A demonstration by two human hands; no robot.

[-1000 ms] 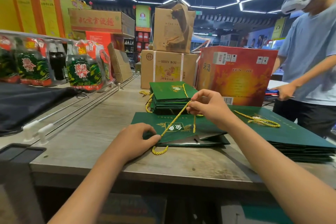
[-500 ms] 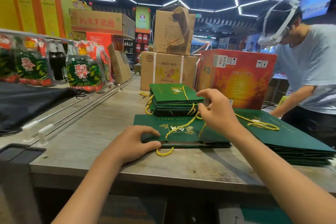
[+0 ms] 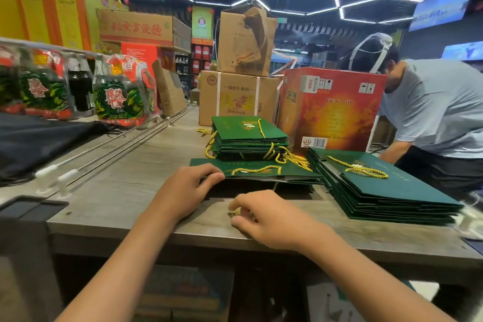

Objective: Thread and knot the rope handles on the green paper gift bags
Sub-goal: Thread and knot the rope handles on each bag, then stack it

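A flat green paper gift bag (image 3: 292, 172) lies on the wooden counter (image 3: 136, 185), with a gold rope (image 3: 257, 170) looped across its top face. My left hand (image 3: 187, 192) rests on the bag's near left corner, fingers laid over the edge. On the counter just in front of the bag, my right hand (image 3: 269, 218) pinches a small gold rope end between thumb and fingers; that spot is blurred. A stack of bags with rope handles (image 3: 248, 136) stands behind. A second green stack (image 3: 386, 188) at the right carries a loose rope (image 3: 358, 168).
An orange carton (image 3: 332, 112) and brown cardboard boxes (image 3: 235, 97) stand behind the stacks. Another person (image 3: 433, 112) bends over at the far right. Packaged bottles (image 3: 117, 97) and two metal rails (image 3: 125, 144) line the left. The counter's front edge is just below my hands.
My right hand came down from above the bag to the counter in front of it. The rope now lies slack across the bag. The other person has bent lower.
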